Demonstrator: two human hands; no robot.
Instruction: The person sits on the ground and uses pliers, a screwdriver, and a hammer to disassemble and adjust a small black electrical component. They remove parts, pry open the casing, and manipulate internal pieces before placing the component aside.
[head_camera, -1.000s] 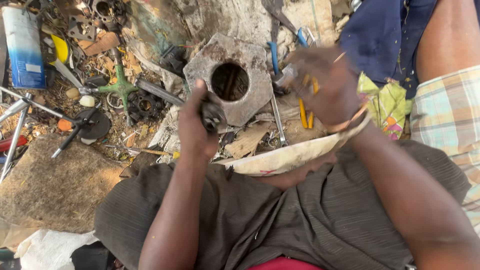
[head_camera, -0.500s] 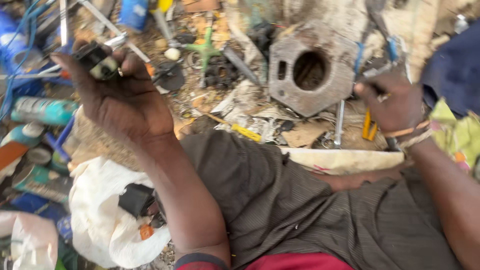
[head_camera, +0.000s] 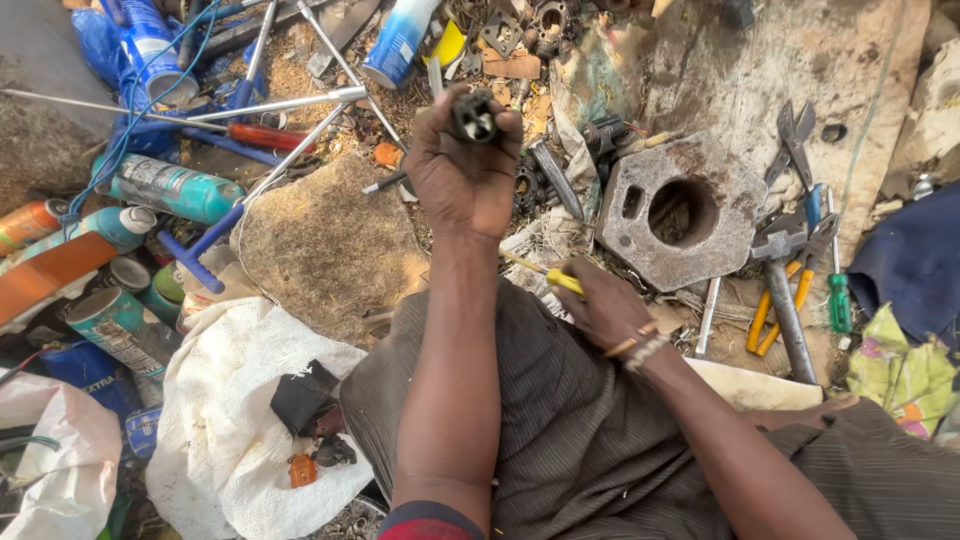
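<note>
With the left hand (head_camera: 462, 170) clamped on the small black cylindrical metal part (head_camera: 474, 115), raised above the cluttered ground, and the right hand (head_camera: 600, 305) closed on the yellow-handled screwdriver (head_camera: 545, 273), steadying the part first would help.

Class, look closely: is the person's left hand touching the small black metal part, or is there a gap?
Touching. The head view shows the left hand raised, its fingers wrapped around the small black metal part, with no gap visible.

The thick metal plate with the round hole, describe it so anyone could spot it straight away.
Look right of the raised left hand. The metal plate lies flat on the littered ground, left of the pliers. It alone is a grey, rusty slab with one big round hole.
</note>
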